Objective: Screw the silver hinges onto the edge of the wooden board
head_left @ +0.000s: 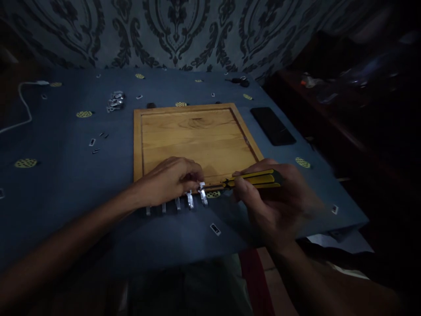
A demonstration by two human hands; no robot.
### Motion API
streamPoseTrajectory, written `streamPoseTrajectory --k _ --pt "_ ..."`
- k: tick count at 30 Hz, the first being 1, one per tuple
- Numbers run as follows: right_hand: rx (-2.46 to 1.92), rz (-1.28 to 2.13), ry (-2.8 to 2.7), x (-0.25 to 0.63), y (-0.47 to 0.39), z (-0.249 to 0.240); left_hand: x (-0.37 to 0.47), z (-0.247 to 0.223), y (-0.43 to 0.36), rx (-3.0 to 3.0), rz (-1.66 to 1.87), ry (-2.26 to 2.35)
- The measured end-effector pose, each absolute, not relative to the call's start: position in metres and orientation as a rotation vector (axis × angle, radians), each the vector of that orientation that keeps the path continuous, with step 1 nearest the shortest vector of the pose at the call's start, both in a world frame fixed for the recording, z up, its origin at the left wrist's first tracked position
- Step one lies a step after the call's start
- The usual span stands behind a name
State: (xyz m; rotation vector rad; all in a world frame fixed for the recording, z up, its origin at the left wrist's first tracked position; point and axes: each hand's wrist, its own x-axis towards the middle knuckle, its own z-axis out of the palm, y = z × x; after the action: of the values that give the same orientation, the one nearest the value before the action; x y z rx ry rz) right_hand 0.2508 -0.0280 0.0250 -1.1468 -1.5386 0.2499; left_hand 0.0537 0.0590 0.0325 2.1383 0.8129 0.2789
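A framed wooden board (137,140) lies on the blue cloth. Small shiny metal hooks (190,199) hang in a row off its near edge. The fingertips of my left hand (173,175) are closed at the top of the rightmost metal hook (203,195), on the board's near rim. My right hand (276,206) grips a screwdriver (258,179) by its yellow and black handle, pointing left towards that hook. The tip of the screwdriver is too dark to make out, so I cannot tell whether it touches anything.
A pile of similar metal hooks (116,101) sits beyond the board's left corner. Several tiny screws (95,151) lie left of the board. To its right is a black phone (272,126). Keys (241,81) lie at the back, and a white cable (24,103) at the left.
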Motion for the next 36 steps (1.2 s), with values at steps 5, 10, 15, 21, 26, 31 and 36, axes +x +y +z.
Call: streamPoseTrajectory --k 5,10,15,21,26,31,36 --pt "-1.158 0.249 -1.527 0.251 -0.027 0.024 0.042 0.041 0.051 2.155 0.312 0.926" --pt "-1.166 0.271 -1.520 0.252 -0.029 0.025 0.043 0.044 0.022 2.347 0.191 1.058" --pt "-1.187 0.283 -1.515 0.253 -0.031 0.023 0.054 0.037 0.002 2.478 0.161 1.176" --pt "-1.155 0.218 -1.542 0.252 -0.029 0.026 0.061 0.030 0.001 2.514 0.167 1.231" --pt "-1.163 0.215 -1.538 0.250 -0.029 0.029 0.061 0.027 0.000 2.528 0.185 1.243" --pt "-1.160 0.217 -1.556 0.250 -0.029 0.030 0.062 0.028 0.000 2.508 0.211 1.236" --pt "-1.133 0.226 -1.556 0.251 -0.029 0.028 0.063 0.029 0.001 2.467 0.208 1.239"
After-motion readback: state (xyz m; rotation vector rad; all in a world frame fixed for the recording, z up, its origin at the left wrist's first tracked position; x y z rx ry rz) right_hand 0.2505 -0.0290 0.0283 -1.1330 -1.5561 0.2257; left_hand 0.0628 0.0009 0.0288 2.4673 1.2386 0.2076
